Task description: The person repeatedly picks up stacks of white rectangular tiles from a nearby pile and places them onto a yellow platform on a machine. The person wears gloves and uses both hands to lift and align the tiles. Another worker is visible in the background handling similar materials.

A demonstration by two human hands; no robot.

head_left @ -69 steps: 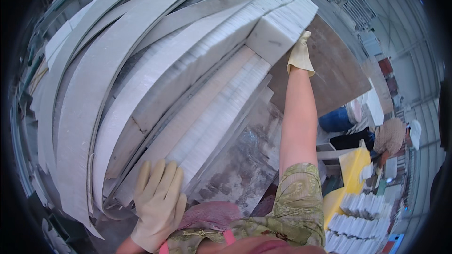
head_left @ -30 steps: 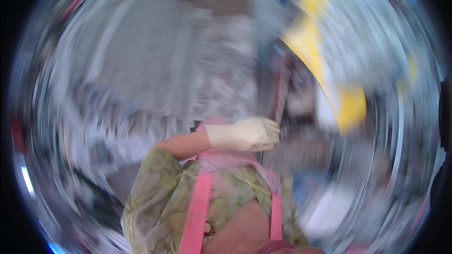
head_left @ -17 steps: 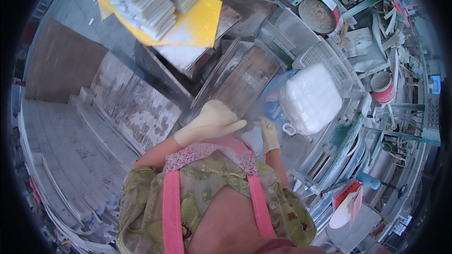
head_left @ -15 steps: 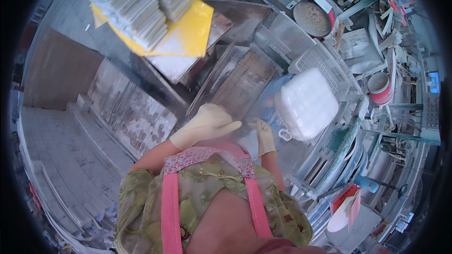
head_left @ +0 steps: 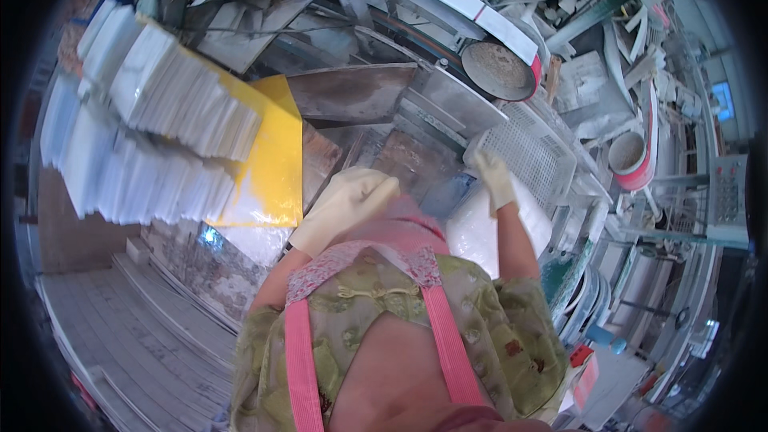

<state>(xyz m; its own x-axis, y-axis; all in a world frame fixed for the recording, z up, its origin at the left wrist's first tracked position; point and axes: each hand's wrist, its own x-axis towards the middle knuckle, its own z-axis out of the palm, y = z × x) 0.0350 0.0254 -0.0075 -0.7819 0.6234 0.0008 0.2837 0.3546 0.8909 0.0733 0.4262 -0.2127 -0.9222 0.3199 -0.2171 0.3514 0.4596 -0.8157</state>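
Pale, cream-coloured gloves cover both hands. My left hand (head_left: 350, 202) is in front of my body with its fingers curled in; its palm side is hidden. My right hand (head_left: 494, 178) is raised beside the rim of a white perforated plastic basket (head_left: 532, 144), its fingers bent. Whether it touches the rim I cannot tell. Beneath my right forearm lies a shiny white, round-cornered padded thing (head_left: 472, 236), partly hidden by the arm. Between and beyond my hands stands a worn brown board (head_left: 408, 162).
Tall stacks of thin white slabs (head_left: 172, 104) stand at the left on a yellow sheet (head_left: 280, 144). A round pan of grit (head_left: 498, 70) and a red-sided bucket (head_left: 630, 152) are at the far right. Button panels (head_left: 728, 192) stand along the right edge.
My right hand has moved up and right, from beside my left hand to the basket. The view has swung left, bringing more of the slab stacks in. My left hand stays curled.
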